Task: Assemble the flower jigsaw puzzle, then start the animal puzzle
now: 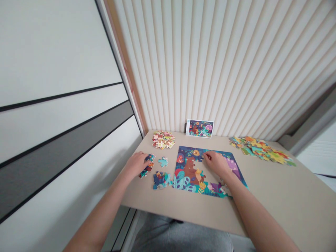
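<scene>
A partly assembled jigsaw puzzle (193,168) lies on the table, showing a brown bear, plants and a purple animal, with a gap through its middle. Over its upper part is my right hand (216,163), fingertips pinched on a dark puzzle piece at the gap's upper edge; the fingers mostly hide it. My left hand (136,163) rests, fingers stretched out, at a small pile of dark blue and red puzzle pieces (147,168) left of the puzzle. Between pile and puzzle lie a light-blue puzzle piece (163,161) and a cluster of blue pieces (160,180).
A picture card (200,128) of the scene stands against the pleated wall (183,70). Pink and cream pieces (163,139) are heaped at the back left, yellow and green ones (261,149) at the back right. A white panel (65,147) borders the table (283,196) on the left.
</scene>
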A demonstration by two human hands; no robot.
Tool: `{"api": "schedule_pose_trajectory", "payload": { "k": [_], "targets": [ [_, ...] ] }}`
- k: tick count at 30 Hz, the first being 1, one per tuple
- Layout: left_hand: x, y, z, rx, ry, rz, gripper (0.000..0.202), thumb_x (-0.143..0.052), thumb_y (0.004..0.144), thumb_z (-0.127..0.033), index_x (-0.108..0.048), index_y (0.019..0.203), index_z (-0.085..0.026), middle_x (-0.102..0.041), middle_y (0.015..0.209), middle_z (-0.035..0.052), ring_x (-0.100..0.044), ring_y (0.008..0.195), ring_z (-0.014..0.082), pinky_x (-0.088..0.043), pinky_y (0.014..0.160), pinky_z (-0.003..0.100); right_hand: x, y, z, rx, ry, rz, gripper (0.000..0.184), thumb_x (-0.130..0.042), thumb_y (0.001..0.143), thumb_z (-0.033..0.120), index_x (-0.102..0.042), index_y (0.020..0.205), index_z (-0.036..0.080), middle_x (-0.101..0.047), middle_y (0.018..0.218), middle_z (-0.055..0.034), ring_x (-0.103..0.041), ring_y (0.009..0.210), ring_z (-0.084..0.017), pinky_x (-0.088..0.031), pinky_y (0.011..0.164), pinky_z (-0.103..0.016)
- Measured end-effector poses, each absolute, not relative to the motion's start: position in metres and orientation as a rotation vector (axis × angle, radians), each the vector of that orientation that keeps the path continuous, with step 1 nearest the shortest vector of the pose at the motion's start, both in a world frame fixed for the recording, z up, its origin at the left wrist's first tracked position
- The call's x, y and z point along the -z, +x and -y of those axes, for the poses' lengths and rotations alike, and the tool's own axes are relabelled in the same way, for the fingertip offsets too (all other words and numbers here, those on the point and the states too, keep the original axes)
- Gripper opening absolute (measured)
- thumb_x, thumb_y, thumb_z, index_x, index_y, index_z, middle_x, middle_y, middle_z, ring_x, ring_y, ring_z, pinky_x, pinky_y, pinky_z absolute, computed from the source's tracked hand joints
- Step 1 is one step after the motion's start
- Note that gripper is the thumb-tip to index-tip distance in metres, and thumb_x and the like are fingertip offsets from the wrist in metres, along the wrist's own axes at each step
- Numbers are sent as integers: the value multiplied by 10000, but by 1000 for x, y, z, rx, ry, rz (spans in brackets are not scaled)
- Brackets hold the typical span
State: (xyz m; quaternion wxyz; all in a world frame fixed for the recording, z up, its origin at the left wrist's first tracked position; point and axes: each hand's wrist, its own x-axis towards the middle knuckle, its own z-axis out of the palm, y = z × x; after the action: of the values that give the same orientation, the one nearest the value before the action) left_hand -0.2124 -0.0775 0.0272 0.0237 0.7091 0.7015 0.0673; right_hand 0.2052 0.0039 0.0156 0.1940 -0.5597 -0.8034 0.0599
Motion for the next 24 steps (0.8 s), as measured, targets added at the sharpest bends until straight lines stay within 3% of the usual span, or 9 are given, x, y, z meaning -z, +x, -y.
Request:
{"api": "schedule_pose_trajectory", "payload": {
  "k": [5, 10, 19, 24],
  "targets": [
    [-30, -203, 87, -231, 2218, -2224, 384, -513, 963, -465, -711, 1153, -197, -688, 1154, 140, -635, 1096, 290, -447, 944, 347, -16, 205, -3, -169, -1576, 2250, 315, -457, 996, 309, -731, 872, 217, -766, 890, -74, -685, 787, -200, -338, 647, -252],
    [-39, -199, 102, -68, 2244, -2108, 454, -626, 853, -602, -728, 1092, -230, -694, 1116, 119, -638, 1072, 315, -462, 898, 353, -19, 205, -1, -187, -1585, 2249, 320, -451, 1004, 317, -736, 900, 214, -768, 928, -82, -693, 836, -207, -360, 683, -247],
    [-41, -186, 106, -166, 2209, -2016, 384, -693, 835, -474, -712, 1134, -233, -657, 1223, 116, -600, 1159, 305, -436, 991, 357, -22, 204, 1, -186, -1595, 2247, 292, -463, 1003, 313, -730, 927, 224, -767, 930, -65, -694, 827, -200, -356, 683, -247],
    [-42, -173, 116, -292, 2184, -1717, 431, -651, 873, -527, -705, 1206, -259, -680, 1181, 98, -619, 1127, 291, -449, 996, 374, -23, 205, 2, -190, -1604, 2244, 322, -451, 1010, 322, -737, 909, 214, -765, 915, -80, -695, 846, -210, -363, 685, -246]
  ]
}}
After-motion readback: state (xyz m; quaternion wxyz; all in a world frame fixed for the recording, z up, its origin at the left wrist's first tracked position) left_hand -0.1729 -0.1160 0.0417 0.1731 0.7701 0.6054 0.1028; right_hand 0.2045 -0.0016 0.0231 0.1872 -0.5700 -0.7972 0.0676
